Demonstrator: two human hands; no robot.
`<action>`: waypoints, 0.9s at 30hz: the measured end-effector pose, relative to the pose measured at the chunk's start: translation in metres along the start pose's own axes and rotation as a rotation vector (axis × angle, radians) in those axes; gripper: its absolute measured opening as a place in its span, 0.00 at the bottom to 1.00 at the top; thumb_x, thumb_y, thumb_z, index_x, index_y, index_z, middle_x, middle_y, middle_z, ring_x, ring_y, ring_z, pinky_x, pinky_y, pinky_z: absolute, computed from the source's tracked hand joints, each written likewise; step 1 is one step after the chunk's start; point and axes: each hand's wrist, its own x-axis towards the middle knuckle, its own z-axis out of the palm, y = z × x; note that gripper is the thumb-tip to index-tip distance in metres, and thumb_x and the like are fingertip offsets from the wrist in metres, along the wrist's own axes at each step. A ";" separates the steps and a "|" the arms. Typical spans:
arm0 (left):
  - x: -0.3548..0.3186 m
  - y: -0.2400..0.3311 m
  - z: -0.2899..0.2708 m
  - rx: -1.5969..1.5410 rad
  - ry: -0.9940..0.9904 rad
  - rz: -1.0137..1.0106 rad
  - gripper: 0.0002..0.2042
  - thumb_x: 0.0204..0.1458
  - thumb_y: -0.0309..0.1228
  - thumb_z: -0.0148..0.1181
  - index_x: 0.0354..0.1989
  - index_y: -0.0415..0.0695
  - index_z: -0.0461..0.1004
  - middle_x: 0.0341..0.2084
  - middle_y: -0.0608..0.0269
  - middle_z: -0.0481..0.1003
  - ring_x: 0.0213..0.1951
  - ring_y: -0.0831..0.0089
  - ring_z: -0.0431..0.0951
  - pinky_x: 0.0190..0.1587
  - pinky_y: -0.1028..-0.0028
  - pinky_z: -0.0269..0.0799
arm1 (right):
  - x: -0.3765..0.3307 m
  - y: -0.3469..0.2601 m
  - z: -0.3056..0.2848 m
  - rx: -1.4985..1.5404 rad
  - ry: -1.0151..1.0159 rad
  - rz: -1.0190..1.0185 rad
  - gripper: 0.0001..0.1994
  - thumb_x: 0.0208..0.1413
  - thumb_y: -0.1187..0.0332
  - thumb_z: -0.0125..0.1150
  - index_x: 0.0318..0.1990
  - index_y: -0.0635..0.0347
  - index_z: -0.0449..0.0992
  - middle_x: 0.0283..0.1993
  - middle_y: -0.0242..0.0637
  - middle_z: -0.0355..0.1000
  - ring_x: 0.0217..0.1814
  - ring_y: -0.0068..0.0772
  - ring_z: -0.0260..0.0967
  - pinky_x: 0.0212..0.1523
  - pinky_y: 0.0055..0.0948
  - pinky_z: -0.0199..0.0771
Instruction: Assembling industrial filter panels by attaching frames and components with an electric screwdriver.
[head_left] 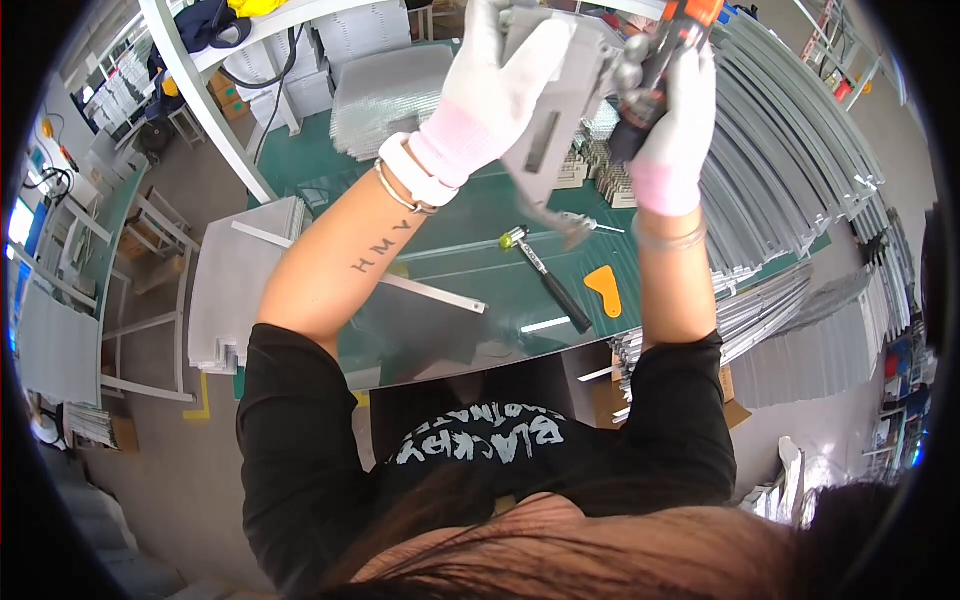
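Observation:
My left hand [492,88], in a white glove with a pink cuff, is closed on a grey sheet-metal part [535,165] with a long slot, raised above the green table [420,330]. My right hand [685,125], gloved alike, grips a black-and-orange hand-held power tool [640,105] beside the part's right edge. Blur hides whether the two touch. Under the raised part lies a small silver piece with a thin rod [590,224]. Closer to me are a hammer [548,280] with a black handle and a yellow-orange flat scraper [604,291].
Long grey metal strips [790,130] are stacked along the right. Flat panels [240,275] stand at the table's left side, and a silver stack [390,95] lies behind. A narrow metal bar [435,294] crosses the table's front. A white post [205,100] rises at the left.

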 end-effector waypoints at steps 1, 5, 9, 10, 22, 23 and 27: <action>-0.001 0.008 0.005 -0.025 0.032 0.080 0.17 0.64 0.20 0.43 0.61 0.35 0.56 0.42 0.57 0.67 0.46 0.72 0.69 0.54 0.75 0.64 | 0.000 -0.004 0.008 -0.011 0.043 0.006 0.14 0.69 0.57 0.45 0.46 0.59 0.67 0.35 0.31 0.72 0.28 0.18 0.64 0.27 0.17 0.63; 0.002 0.035 -0.003 0.218 0.022 0.308 0.18 0.64 0.21 0.45 0.61 0.38 0.55 0.43 0.60 0.66 0.46 0.76 0.69 0.51 0.77 0.66 | -0.030 0.005 0.012 -0.055 -0.067 0.072 0.19 0.67 0.54 0.48 0.53 0.60 0.64 0.33 0.33 0.70 0.27 0.20 0.64 0.28 0.20 0.66; 0.003 0.013 -0.006 -0.026 -0.039 0.143 0.19 0.65 0.24 0.47 0.62 0.38 0.54 0.44 0.58 0.66 0.47 0.74 0.68 0.52 0.74 0.67 | -0.002 0.001 0.004 -0.058 -0.043 0.030 0.22 0.67 0.56 0.49 0.61 0.58 0.61 0.34 0.33 0.71 0.28 0.17 0.65 0.26 0.16 0.65; -0.002 0.021 0.004 0.144 0.025 0.034 0.19 0.65 0.24 0.48 0.61 0.38 0.54 0.43 0.58 0.65 0.46 0.73 0.67 0.51 0.73 0.67 | 0.009 -0.001 0.004 -0.055 0.046 -0.001 0.23 0.66 0.57 0.50 0.63 0.58 0.59 0.34 0.33 0.71 0.26 0.16 0.65 0.24 0.13 0.62; 0.000 0.001 -0.017 0.456 -0.066 0.392 0.32 0.62 0.20 0.47 0.71 0.31 0.40 0.62 0.42 0.62 0.63 0.58 0.65 0.67 0.66 0.57 | 0.002 -0.002 0.016 -0.011 0.060 0.000 0.15 0.68 0.58 0.46 0.52 0.59 0.67 0.39 0.33 0.73 0.30 0.18 0.66 0.33 0.18 0.69; 0.000 -0.005 -0.030 0.957 -0.019 0.812 0.31 0.63 0.21 0.48 0.71 0.32 0.40 0.59 0.44 0.64 0.60 0.59 0.67 0.65 0.67 0.60 | -0.006 -0.001 0.020 0.044 -0.021 0.017 0.17 0.67 0.56 0.49 0.53 0.59 0.67 0.39 0.33 0.73 0.31 0.18 0.66 0.33 0.19 0.68; 0.004 0.004 -0.028 -0.121 -0.086 0.232 0.24 0.64 0.23 0.48 0.66 0.33 0.49 0.53 0.53 0.68 0.55 0.67 0.69 0.61 0.70 0.64 | -0.046 0.014 0.026 0.046 -0.029 0.078 0.20 0.67 0.61 0.48 0.61 0.59 0.62 0.35 0.34 0.70 0.30 0.19 0.68 0.29 0.18 0.69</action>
